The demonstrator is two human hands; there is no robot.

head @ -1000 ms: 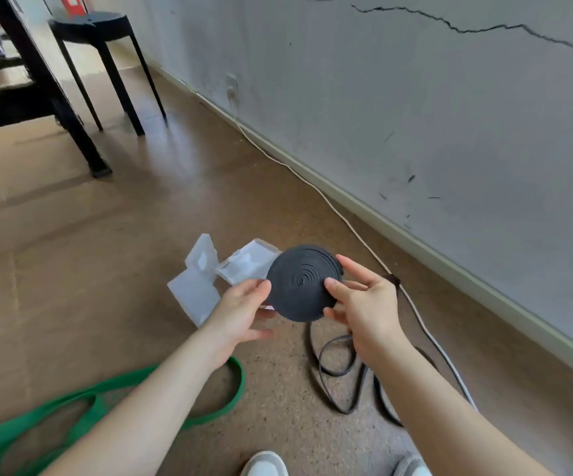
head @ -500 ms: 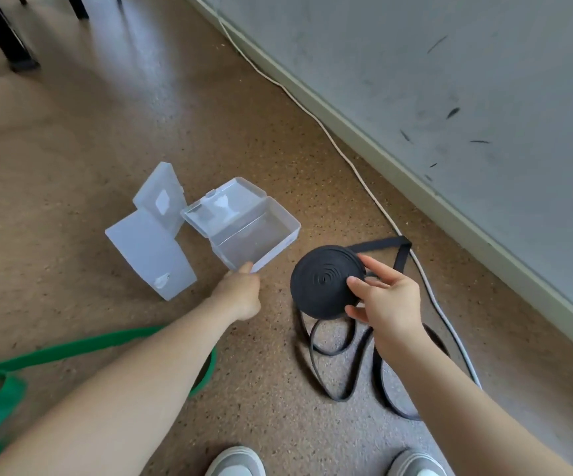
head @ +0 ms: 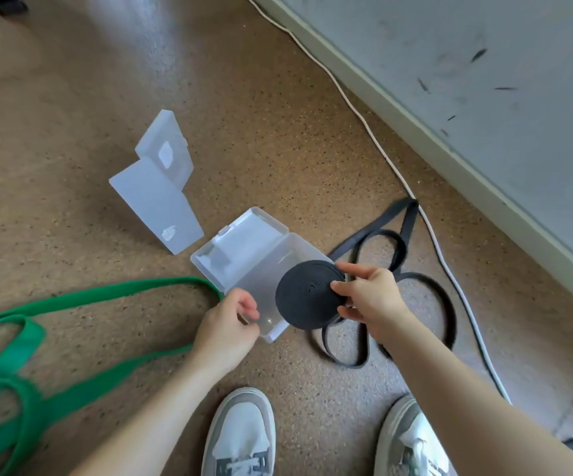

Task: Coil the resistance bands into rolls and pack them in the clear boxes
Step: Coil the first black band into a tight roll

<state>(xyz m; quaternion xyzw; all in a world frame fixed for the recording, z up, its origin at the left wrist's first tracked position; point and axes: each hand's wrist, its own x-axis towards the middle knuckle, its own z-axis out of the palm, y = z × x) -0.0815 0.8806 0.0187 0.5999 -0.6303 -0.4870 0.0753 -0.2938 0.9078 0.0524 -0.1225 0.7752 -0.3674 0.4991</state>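
Note:
My right hand (head: 369,297) pinches a flat black coiled band roll (head: 304,298), tilted just above the open clear box (head: 247,259), whose lid lies back. My left hand (head: 228,321) grips the box's near-left corner. A second clear box (head: 161,187) stands open farther left on the floor. An uncoiled black band (head: 395,269) lies looped on the floor behind my right hand. A loose green band (head: 37,331) sprawls at the left.
A white cable (head: 374,142) runs along the floor beside the grey wall's skirting (head: 415,115) on the right. My two shoes (head: 240,434) are at the bottom edge. The floor is brown speckled.
The view tilted down and the box came closer. My left hand let go of the roll and took hold of the box corner. My right hand carried the roll over the box.

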